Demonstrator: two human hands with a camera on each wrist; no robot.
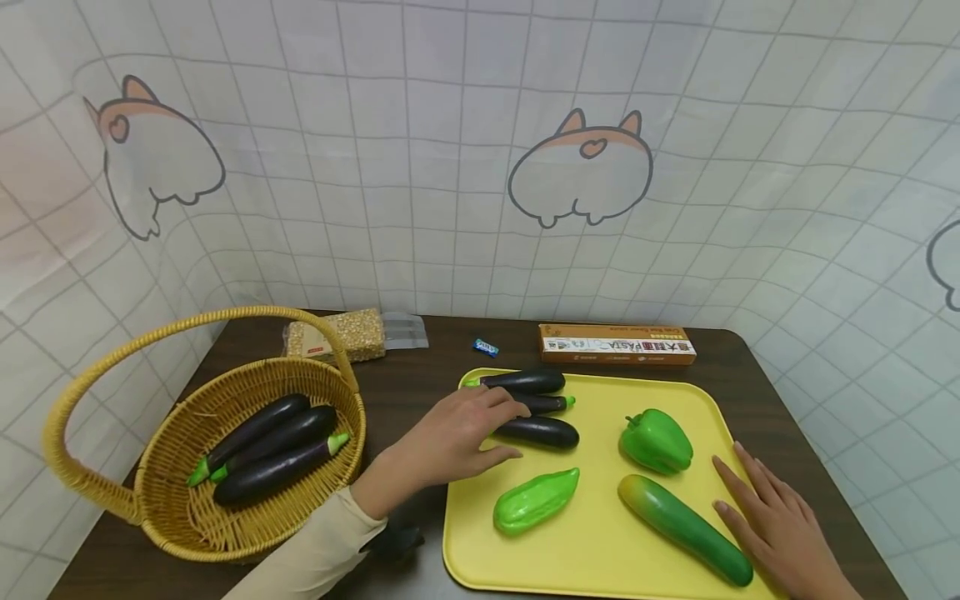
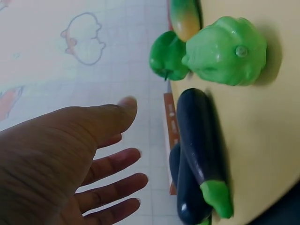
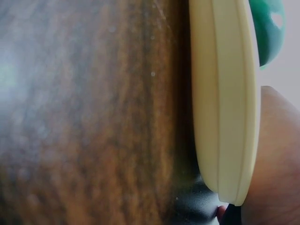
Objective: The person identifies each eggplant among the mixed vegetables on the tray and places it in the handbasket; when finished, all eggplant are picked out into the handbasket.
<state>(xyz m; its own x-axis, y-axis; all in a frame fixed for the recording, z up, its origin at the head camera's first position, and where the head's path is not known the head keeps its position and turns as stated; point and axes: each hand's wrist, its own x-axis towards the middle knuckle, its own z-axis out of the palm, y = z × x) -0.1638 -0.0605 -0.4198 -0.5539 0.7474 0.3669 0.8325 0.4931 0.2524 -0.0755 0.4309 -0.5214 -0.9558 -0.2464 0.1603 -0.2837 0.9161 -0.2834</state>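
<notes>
Over the left side of a yellow tray [image 1: 592,554], my left hand [image 1: 461,433] reaches above three dark eggplants, the nearest eggplant [image 1: 543,432] partly under its fingers. In the left wrist view the thumb and fingers [image 2: 117,192] are spread and hold nothing, apart from the eggplants [image 2: 197,131]. My right hand [image 1: 780,525] lies with extended fingers at the tray's right edge, beside a green and yellow cucumber-like vegetable [image 1: 686,529]. A green bell pepper [image 1: 657,442] and a light green, ridged bitter-melon-like vegetable [image 1: 535,500] also lie on the tray.
A wicker basket [image 1: 352,429] with a tall handle stands at left, with three eggplants [image 1: 273,475] inside. Along the back are a bag of grains [image 1: 352,332], a small blue packet [image 1: 485,347] and a pasta box [image 1: 617,345]. A patterned curtain hangs behind the dark table [image 1: 405,392].
</notes>
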